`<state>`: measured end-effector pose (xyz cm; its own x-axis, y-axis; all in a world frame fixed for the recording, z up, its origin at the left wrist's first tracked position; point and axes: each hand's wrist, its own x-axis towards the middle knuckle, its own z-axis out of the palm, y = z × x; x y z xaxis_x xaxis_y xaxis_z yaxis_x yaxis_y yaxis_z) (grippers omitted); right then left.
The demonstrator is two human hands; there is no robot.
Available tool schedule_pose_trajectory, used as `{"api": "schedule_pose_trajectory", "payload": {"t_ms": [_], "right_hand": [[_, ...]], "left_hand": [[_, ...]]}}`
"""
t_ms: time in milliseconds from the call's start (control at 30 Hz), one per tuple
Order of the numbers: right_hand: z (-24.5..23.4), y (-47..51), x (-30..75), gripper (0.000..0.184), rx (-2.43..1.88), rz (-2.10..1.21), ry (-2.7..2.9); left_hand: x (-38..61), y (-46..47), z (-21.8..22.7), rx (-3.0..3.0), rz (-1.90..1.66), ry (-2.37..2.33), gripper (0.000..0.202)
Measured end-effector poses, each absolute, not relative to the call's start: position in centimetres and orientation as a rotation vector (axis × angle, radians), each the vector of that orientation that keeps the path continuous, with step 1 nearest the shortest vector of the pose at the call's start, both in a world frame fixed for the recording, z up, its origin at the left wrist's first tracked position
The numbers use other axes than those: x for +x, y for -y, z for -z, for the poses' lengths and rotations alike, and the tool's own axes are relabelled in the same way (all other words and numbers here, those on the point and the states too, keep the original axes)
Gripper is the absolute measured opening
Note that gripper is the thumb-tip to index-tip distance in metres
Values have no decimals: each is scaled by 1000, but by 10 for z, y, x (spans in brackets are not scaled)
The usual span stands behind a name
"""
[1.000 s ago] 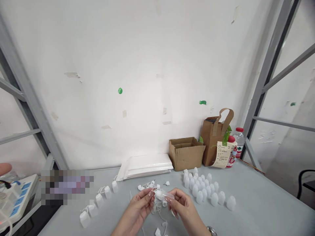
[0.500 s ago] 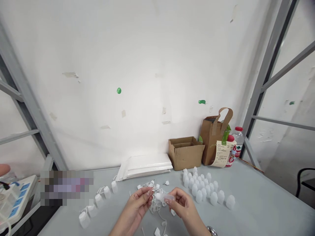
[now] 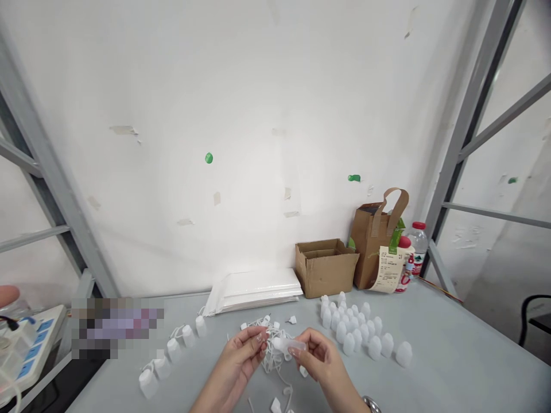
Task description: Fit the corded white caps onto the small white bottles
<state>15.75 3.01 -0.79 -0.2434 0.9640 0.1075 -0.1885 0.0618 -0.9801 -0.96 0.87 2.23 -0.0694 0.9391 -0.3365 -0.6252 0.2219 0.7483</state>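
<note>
Just above a tangle of white cords (image 3: 271,364), my right hand (image 3: 321,361) pinches a translucent white bulb-shaped cover (image 3: 295,345) between thumb and fingers. A small white base (image 3: 278,343) sits at the cover's left end. My left hand (image 3: 241,358) has thumb and fingertips closed at the thin white cord beside that base. Several frosted white covers (image 3: 341,331) stand upright in a cluster to the right. At the left, several white corded pieces (image 3: 173,350) stand in a slanting row. Small white connectors (image 3: 275,405) lie near the front edge.
White padded envelopes (image 3: 253,289) are stacked by the wall, beside an opened cardboard box (image 3: 329,275). A brown paper bag (image 3: 365,246) and a red-capped bottle (image 3: 417,241) stand at the back right. A power strip (image 3: 37,344) is at far left, near a blurred-out patch.
Both hands keep their hold on the cover and cord with almost no movement. The view has shifted very slightly.
</note>
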Motion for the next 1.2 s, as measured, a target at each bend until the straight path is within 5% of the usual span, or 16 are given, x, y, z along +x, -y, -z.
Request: {"api": "schedule_pose_trajectory", "payload": {"t_ms": [1200], "right_hand": [[4,-30,161,31,-992,-1347,1427]], "left_hand": [[-12,-15,-4,730,-1321,-1155,22]]}}
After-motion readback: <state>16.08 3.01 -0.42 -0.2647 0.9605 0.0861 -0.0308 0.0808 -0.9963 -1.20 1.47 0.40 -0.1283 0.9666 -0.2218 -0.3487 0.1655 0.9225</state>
